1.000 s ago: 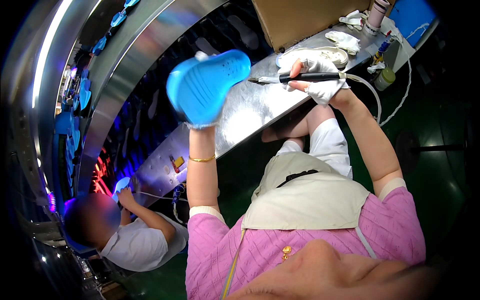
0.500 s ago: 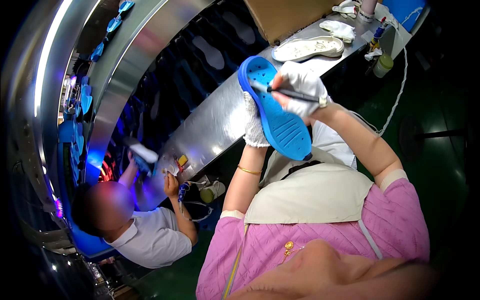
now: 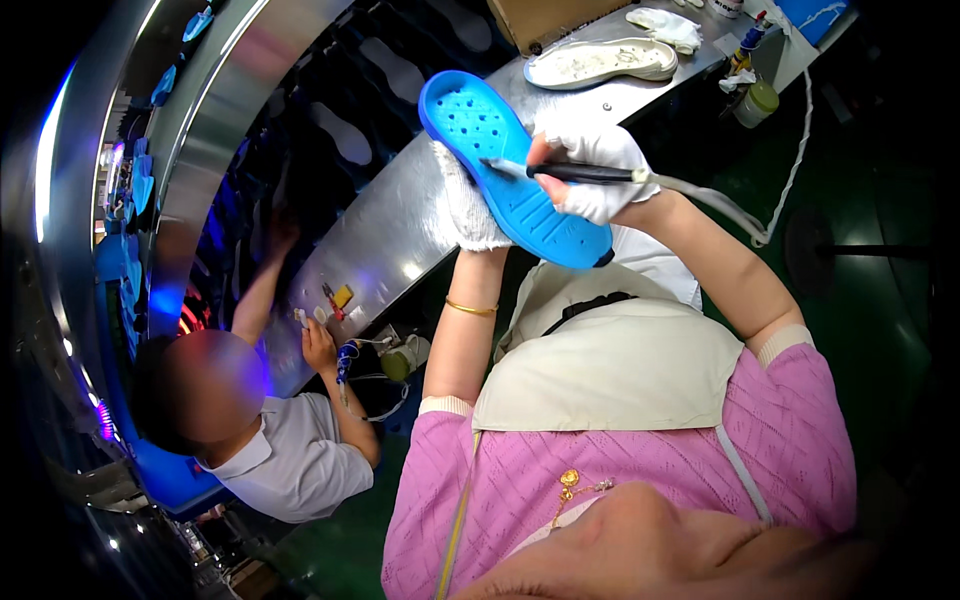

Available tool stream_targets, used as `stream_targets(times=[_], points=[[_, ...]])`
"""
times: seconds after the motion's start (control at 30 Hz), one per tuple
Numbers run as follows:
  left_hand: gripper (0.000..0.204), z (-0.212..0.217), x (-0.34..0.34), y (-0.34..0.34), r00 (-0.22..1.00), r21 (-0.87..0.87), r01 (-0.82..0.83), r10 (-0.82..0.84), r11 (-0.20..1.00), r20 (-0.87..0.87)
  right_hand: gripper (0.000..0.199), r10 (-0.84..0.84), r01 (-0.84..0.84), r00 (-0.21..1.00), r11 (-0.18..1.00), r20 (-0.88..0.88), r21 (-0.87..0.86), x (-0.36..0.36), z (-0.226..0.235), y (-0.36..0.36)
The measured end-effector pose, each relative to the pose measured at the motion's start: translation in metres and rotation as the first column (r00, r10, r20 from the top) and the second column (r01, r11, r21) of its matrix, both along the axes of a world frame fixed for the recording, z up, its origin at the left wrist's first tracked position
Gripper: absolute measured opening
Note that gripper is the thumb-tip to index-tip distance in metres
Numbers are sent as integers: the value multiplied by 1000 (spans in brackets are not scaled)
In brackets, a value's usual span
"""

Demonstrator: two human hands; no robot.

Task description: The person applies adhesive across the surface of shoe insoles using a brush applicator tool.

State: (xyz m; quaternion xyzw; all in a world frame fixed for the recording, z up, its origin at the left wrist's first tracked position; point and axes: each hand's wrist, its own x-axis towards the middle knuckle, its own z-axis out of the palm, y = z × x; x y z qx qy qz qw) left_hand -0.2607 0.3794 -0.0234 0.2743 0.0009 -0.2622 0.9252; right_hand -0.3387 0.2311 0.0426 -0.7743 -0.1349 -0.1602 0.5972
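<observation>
A bright blue shoe sole (image 3: 535, 215), with small holes at its far end and grooves at its near end, is tilted in front of me. My left hand (image 3: 468, 205), in a white knitted glove, grips it along its left side; the sole hides most of those fingers. In my right hand (image 3: 600, 150), gloved in white with bare fingertips showing, is a black-handled brush (image 3: 572, 174) with a pale hose running from its back end. Its pale tip is at the sole's inner face, just below the holes.
A white shoe-shaped piece (image 3: 600, 65) lies on the metal bench (image 3: 400, 205), a crumpled white glove (image 3: 665, 30) beyond it. A jar with a green lid (image 3: 757, 105) hangs near the bench edge. At left a co-worker (image 3: 300, 450) works beside the conveyor (image 3: 370, 85) carrying soles.
Both my hands and the sole have shifted left and slightly up in the picture. The brush tip has moved down along the sole. The co-worker's far arm now reaches over the conveyor.
</observation>
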Motion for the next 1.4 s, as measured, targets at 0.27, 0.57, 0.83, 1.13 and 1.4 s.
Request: stream_targets(times=[0.27,0.57,0.83,1.13,1.4], points=[[64,-1,16,14,998,-50,-29,31,998,49,18,91,-104,991,986,-99,-132,-9,2,5],[76,14,26,24,998,-9,-44,45,999,35,14,176,-178,977,984,-121,-3,-17,6,2],[83,26,-19,16,999,-201,-43,49,979,24,11,45,-24,992,984,-117,175,9,15,-26],[84,36,-1,22,981,-147,39,-10,988,192,15,146,-102,974,966,-175,237,-17,7,8],[83,36,2,25,975,-235,-12,63,972,213,12,121,-124,992,988,36,96,-17,0,28]])
